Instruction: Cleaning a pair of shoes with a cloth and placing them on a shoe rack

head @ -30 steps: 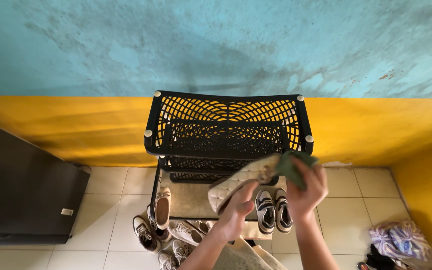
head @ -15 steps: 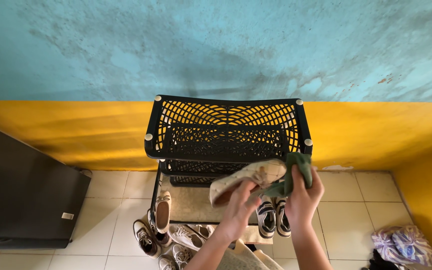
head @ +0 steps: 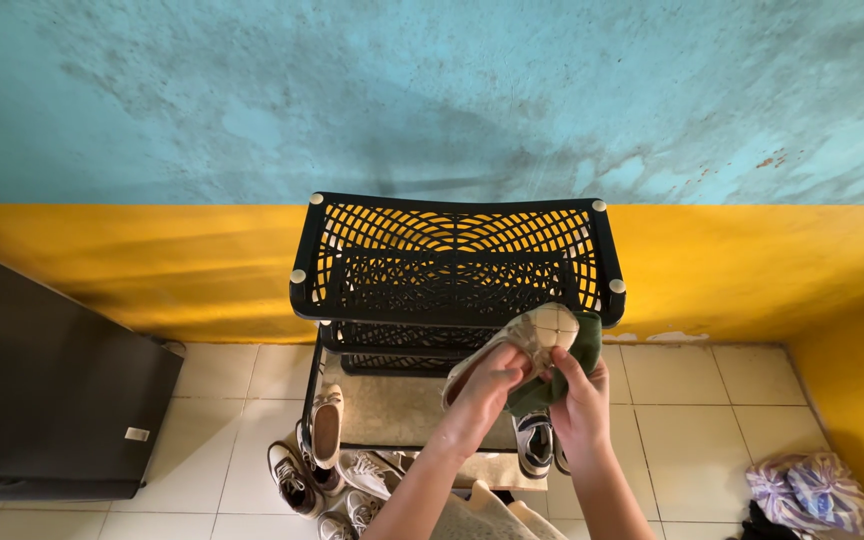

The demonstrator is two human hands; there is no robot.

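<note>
Weathered turquoise plaster fills the upper wall (head: 432,90), with a band of yellow paint (head: 122,260) below it running down to a floor of pale tiles (head: 712,400). At the left I note a large dark panel (head: 47,390) leaning or standing against the yellow band. Centred against the wall stands a black plastic shoe rack (head: 452,255), its lattice top shelf bare and lower tiers visible through the mesh. At the foot of the rack lies a beige mat (head: 387,410). On the tiles to the left of the mat I record a loose cluster of shoes (head: 327,460) (a cream slip-on and several white and dark sneakers, some overlapping). A dark-and-white sneaker (head: 534,445) sits on the mat's right side, partly hidden behind the hands. In the lower right corner is a bundle of striped cloth (head: 812,490).

Both hands are raised in front of the rack's lower front edge. The left hand (head: 487,385) has its fingers closed around a cream quilted shoe (head: 532,335), held tilted with its toe pointing up and to the right. The right hand (head: 577,395) grips a green cloth (head: 562,365), pressed against the shoe's side just beneath the toe; thumb and fingers are pinched on the fabric.
</note>
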